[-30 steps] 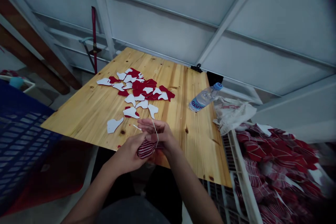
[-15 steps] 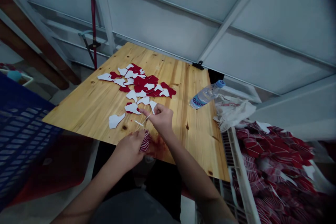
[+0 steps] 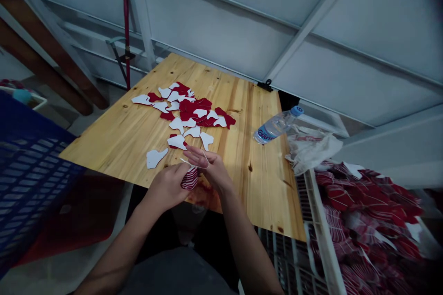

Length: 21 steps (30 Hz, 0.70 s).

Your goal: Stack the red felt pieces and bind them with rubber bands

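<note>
Striped cloth point(image 3: 190, 179) was wrapped in the curled fingers of my left hand point(image 3: 168, 186), over the near edge of the wooden table point(image 3: 270, 184). My right hand point(image 3: 212, 168) had its fingers stretched out just beside it, a pale string point(image 3: 206, 159) across them. Flat red-and-white pieces point(image 3: 194, 109) lay on the table's left half, a bottle point(image 3: 277, 125) near its right edge.

- Tabletop point(image 3: 268, 184): knotted wood, smooth, slightly glossy.
- Striped bundle point(image 3: 189, 179): matt cloth.
- White cut pieces point(image 3: 156, 158): smooth, matt, paper-like.
- Bottle point(image 3: 273, 128): clear, glossy plastic.
- White bag point(image 3: 313, 147): thin, crumpled plastic.
- Blue basket point(image 3: 31, 147): plastic.
</note>
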### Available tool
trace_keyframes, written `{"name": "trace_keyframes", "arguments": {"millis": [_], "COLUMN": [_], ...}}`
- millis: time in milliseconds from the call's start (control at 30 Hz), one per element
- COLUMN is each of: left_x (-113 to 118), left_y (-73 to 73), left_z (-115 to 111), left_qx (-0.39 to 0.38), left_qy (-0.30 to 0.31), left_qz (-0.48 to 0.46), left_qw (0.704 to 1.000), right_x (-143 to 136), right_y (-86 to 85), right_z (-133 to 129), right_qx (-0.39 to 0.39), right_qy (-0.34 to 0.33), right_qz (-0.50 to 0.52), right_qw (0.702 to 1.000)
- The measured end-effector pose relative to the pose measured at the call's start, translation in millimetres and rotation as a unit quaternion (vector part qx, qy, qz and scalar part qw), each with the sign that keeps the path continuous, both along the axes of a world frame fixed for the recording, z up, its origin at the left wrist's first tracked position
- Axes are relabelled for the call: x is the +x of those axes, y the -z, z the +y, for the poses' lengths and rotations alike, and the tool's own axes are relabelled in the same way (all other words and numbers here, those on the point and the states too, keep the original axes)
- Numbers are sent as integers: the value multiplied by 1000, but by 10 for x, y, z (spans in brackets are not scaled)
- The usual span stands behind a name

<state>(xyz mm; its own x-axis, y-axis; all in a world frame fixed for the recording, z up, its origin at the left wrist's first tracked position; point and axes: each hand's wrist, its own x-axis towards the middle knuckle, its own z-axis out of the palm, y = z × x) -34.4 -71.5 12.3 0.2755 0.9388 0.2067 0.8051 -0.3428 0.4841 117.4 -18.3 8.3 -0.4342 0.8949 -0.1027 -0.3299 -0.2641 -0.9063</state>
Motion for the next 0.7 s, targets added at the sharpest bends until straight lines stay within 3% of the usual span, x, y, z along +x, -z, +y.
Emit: {"name": "trace_keyframes", "arguments": {"millis": [100,200,300,433,600,700], "left_x": [15,33,2,-85,-135,-154], "left_y": [-13,-106,-168,-141,-104,-133], "left_z": [-50,-84,-103,-133,-141,-87], "left_qx": [50,83,112,126,97,-35], "left_qy": [-23,-27,-11,14,-20,-10], "left_qz": [-108,-195,-208,-215,-273,-336], "left_qw": [993,977,972,968,957,941], "right_x": [65,73,35,-30,-33,26], "right_y": [-71,-160,-210,-217,-265,-364], "right_z": [-47,-98,-131,-173,-262,-296], "right_qx": [23,36,13,-50,-26,67], "right_qy": [-20,2,29,43,2,-56], "right_qz": [-6,3,23,93,65,-11], "right_qw": [1000,999,999,993,998,996]}}
